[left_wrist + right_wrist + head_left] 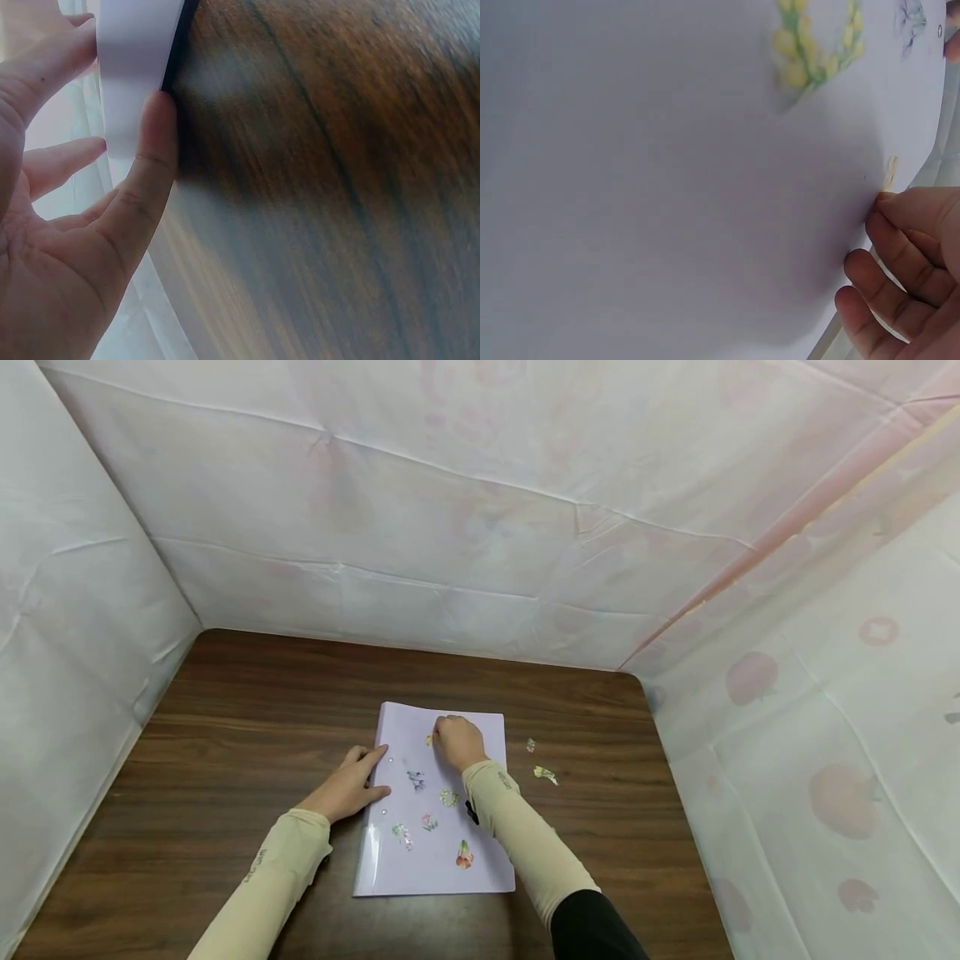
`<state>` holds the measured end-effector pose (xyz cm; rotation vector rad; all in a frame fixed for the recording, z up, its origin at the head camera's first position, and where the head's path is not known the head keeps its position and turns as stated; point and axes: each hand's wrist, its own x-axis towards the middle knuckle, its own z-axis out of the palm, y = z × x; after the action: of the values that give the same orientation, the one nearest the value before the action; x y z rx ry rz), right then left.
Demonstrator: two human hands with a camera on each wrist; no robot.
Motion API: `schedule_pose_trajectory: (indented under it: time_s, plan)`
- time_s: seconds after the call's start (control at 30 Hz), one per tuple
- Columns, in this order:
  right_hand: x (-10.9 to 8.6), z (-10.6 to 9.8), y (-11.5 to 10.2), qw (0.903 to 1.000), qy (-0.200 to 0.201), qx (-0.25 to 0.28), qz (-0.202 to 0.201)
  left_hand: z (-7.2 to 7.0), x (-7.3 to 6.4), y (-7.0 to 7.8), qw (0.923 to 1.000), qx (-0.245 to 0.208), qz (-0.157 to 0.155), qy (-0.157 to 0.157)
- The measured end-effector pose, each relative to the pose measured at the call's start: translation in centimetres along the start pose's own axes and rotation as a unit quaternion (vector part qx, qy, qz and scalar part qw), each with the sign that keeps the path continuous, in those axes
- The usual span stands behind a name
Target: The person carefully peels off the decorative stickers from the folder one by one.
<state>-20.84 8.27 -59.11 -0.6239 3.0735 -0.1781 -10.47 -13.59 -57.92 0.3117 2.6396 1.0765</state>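
A lavender file folder lies closed on the brown wood-grain table. My left hand holds it steady at the spine, fingers spread; in the left wrist view, fingertips touch the spine's edge. On the upper cover, my right hand has curled fingers, with thumb and index fingertip together at the edge of a small yellow sticker. In the right wrist view a strip of that sticker shows beside the thumb, the rest hidden. Lower down are a purple flower sticker and a yellow-green wreath sticker.
Also on the cover are a pink flower sticker, a green-and-white one and a red-orange one. Right of the folder, a yellow flower sticker and a small pale one lie on the table. Pale curtains surround the table.
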Motion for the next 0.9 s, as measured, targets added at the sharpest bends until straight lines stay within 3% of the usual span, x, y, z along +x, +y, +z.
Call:
schedule_pose_trajectory:
  time_s: [0.27,0.47,0.6,0.9]
  plan:
    - [0.4,-0.1,-0.6,0.9991,0.012,-0.038,-0.013,-0.3,-0.2,-0.1,0.9998,-0.003,0.012,0.014]
    - [0.4,0.6,-0.6,0.9981,-0.016,-0.059,0.007,-0.1,-0.3,0.0,0.9999,0.000,0.004,0.013]
    - [0.1,0.9,-0.2,0.9973,-0.007,-0.073,0.002,0.1,-0.2,0.2,1.0000,0.000,-0.006,0.007]
    - [-0.4,0.3,0.7,0.9991,0.027,0.019,-0.028,0.0,-0.2,0.2,0.9999,-0.004,0.001,0.014]
